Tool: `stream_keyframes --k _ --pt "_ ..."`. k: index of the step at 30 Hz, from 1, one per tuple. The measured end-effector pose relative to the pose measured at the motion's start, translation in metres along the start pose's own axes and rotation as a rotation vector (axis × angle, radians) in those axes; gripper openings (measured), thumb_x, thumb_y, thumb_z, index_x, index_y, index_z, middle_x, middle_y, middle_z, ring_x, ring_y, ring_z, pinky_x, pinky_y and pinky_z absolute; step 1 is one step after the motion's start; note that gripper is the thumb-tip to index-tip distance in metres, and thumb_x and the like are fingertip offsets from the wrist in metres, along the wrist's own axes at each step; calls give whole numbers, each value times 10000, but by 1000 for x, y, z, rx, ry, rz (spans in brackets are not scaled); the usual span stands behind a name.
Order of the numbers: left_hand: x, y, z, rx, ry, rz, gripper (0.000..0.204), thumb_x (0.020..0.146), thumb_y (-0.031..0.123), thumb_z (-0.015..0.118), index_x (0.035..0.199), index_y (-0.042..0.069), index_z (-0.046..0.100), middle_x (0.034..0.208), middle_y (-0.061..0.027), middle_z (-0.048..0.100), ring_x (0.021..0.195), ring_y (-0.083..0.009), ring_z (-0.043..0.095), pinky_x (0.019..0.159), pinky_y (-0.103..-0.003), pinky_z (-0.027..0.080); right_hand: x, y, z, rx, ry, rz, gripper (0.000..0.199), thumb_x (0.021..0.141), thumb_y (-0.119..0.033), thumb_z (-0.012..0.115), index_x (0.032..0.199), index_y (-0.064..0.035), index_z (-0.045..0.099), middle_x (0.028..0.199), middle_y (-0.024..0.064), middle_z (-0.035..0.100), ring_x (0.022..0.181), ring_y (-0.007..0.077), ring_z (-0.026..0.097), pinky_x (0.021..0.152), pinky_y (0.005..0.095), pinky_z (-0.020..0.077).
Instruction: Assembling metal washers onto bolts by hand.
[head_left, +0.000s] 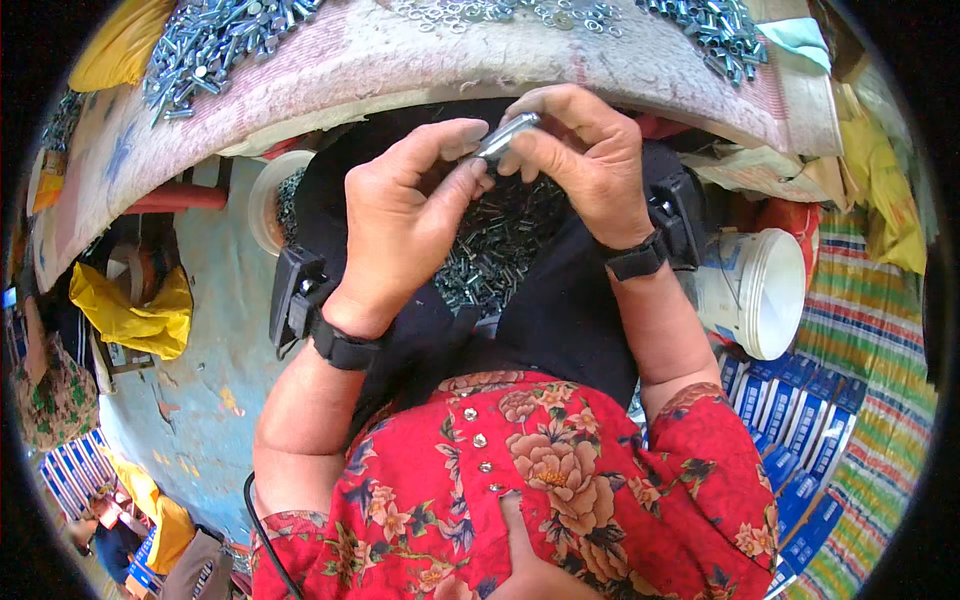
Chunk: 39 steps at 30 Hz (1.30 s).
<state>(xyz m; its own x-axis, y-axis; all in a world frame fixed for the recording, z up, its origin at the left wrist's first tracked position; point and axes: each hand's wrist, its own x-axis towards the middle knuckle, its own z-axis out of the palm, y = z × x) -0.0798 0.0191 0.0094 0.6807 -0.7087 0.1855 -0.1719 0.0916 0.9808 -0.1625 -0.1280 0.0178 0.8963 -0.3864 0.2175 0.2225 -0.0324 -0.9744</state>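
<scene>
Over my lap, both hands meet around a shiny silver expansion bolt, tilted with its right end higher. My left hand is closed, its thumb and fingertips at the bolt's lower left end. My right hand pinches the upper right end between thumb and fingers. The fingers hide parts of the bolt, so its exact make-up is unclear. Below the hands, a heap of small metal pieces lies between my legs on dark cloth.
A fabric-covered bench curves ahead, bearing a bolt pile, washers and metal sleeves. A white bucket lies tipped at right, near blue-and-white boxes. A round tub stands at left.
</scene>
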Motion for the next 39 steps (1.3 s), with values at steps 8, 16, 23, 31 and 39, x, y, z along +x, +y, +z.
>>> stream_keyframes --k 8,16,23,31,39 --pt "-1 -4 -9 -294 -61 -210 246 808 -1 568 1052 -29 551 879 -112 628 721 -157 618 647 -240 504 10 -11 -11 228 274 -100 140 859 -144 538 900 -14 569 708 54 595 524 60 490 482 173 367" --pt "5 0 -15 -388 -47 -280 215 804 27 579 1010 -31 571 854 -109 632 705 -160 620 645 -245 501 11 -17 -37 -273 -38 -48 151 811 -67 590 945 -21 643 738 21 582 639 81 523 566 197 416" --pt "-3 3 -19 -175 -191 -294 234 790 -2 583 1021 -42 578 889 -107 627 725 -151 615 666 -252 497 17 -13 -21 -466 -454 -283 145 754 -73 620 886 -13 630 734 111 604 671 180 579 610 262 452" --pt "1 -1 -7 155 -232 26 325 729 0 642 1050 26 597 851 -97 647 763 -124 621 676 -238 492 7 -11 -4 -433 -279 7 214 764 -122 640 872 -30 479 561 42 453 495 76 409 465 240 335" --pt "11 -8 -14 -322 -178 -419 193 831 84 567 989 -20 607 840 -105 643 692 -166 631 622 -239 497 72 -13 -73 -710 218 -183 138 758 -94 623 861 -3 634 774 98 652 679 133 612 611 252 474"
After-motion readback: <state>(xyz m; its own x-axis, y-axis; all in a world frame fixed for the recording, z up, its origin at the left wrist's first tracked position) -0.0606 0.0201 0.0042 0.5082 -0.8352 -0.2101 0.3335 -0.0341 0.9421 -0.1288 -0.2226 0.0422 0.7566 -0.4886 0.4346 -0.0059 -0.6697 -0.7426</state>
